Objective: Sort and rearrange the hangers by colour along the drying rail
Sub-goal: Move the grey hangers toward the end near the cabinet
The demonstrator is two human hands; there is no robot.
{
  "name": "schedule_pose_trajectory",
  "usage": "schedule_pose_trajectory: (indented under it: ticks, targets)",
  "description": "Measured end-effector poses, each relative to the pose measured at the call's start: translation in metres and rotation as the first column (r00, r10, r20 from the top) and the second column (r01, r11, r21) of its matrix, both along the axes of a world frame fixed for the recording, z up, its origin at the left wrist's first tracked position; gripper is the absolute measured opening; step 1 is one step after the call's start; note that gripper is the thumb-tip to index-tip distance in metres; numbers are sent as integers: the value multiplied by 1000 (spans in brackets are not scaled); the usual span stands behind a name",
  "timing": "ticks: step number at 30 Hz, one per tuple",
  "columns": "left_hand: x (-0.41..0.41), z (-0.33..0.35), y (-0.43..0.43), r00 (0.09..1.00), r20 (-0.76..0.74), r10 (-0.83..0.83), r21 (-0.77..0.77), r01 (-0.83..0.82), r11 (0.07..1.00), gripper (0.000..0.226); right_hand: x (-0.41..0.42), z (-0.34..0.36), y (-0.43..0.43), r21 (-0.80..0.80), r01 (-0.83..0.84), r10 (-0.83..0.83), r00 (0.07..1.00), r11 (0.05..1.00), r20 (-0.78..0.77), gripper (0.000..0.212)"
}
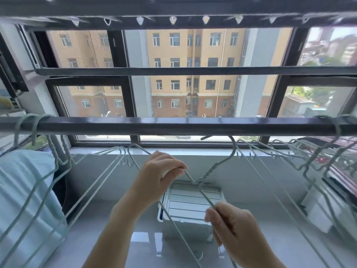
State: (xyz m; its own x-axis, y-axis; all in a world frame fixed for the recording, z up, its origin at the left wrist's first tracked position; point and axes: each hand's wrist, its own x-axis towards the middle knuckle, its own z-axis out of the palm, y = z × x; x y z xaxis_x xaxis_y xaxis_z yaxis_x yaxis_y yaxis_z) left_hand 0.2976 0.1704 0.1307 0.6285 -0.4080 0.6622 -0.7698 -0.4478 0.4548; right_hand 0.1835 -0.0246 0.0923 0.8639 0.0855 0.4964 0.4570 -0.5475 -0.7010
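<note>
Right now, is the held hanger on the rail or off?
Off, it seems. The hook of the hanger curves just under the rail, not over it; the left hand and right hand hold the wire.

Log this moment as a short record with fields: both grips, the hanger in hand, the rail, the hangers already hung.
left grip: curled round one shoulder wire of the held hanger
right grip: pinches the other shoulder wire, lower down
held hanger: pale wire, tilted, hook just under the rail
rail: dark bar across the window
left hangers: pale green, hooked over the rail
right hangers: pale wire, bunched at the rail's right end
</note>
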Motion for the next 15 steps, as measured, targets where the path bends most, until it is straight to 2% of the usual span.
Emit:
schedule_pose_trajectory:
  ticks: [3,7,9,15]
  targets:
    - [-1,-3,-10,995,22,-95,-49,96,994,25,-10,-5,-1,94,21,-23,999,995,25,35]
    - [-8,-5,-25,984,-34,-173,-90,169,982,28,-21,-11,-11,-58,98,-90,988,994,126,36]
    - [-11,1,-36,976,-65,-206,-108,198,974,26,-26,-7,-16,-72,138,-124,977,988,174,37]
    - [-19,28,-79,965,-135,-223,-122,207,971,35,-27,14,-34,157,216,-244,951,964,189,42]
